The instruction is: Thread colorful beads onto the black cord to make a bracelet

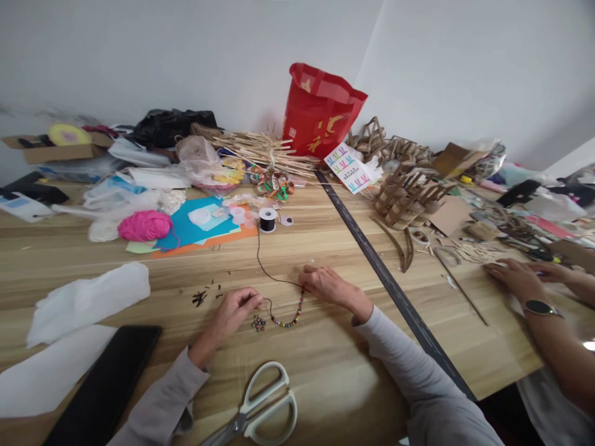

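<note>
We see a strand of coloured beads (290,317) curved on the wooden table (325,248), lying between the two hands. The left hand (235,310) has its fingers drawn together, pinching the near end of the black cord at the strand; a small cluster of loose beads (258,322) lies just beside it. The right hand (329,286) rests knuckles up on the far end of the strand, fingers curled and closed on the cord there. From that point the black cord (261,263) runs up the table to a small black spool (268,219), standing upright.

Nearer us, white-handled scissors (260,406) lie on the surface, with a dark flat object (105,390) and white tissue sheets (88,300) to the left. Tiny dark scraps (201,297) dot the wood near the left hand.

Farther out we note a pink yarn ball (145,225) beside blue and orange paper (195,232), a bundle of thin sticks (260,148), and a red bag (320,111) upright against the plain pale wall (186,56). A dark strip (372,260) divides the table. Beyond it another person's hands (515,279), one wrist with a watch, rest flat amid cardboard pieces (404,198).
</note>
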Demonstrator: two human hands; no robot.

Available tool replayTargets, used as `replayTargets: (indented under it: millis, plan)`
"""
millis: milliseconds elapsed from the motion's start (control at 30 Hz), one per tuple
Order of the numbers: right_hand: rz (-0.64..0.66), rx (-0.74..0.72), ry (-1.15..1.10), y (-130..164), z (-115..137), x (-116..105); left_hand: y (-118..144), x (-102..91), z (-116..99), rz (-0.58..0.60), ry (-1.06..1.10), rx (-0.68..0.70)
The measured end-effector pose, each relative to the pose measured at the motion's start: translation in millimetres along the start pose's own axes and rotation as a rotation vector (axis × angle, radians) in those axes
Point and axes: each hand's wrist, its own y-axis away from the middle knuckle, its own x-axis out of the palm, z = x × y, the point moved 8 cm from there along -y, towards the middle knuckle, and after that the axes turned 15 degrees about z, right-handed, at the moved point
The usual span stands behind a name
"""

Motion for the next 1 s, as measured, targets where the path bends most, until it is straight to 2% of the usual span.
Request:
replayTargets:
  millis: [233, 433, 633, 800, 1000]
  plan:
    - [0.004, -0.028, 0.025, -2, -1, 8, 1, -0.7, -2, -0.018, 0.02, 0.006]
    - [0.026, -0.165, -0.153, 6, 11, 4, 2, -2.1, -5, -0.001, 0.02, 0.006]
    - [0.064, -0.123, -0.116, 10, 17, -1, 3, 6.0, -25, 0.069, 0.104, 0.095]
    - [0.116, -0.041, -0.02, 9, 12, 3, 5, 8.4, -34, 0.095, 0.184, 0.079]
    - [0.091, -0.077, 0.001, 14, 15, -1, 8, 8.7, -49, 0.137, 0.198, 0.103]
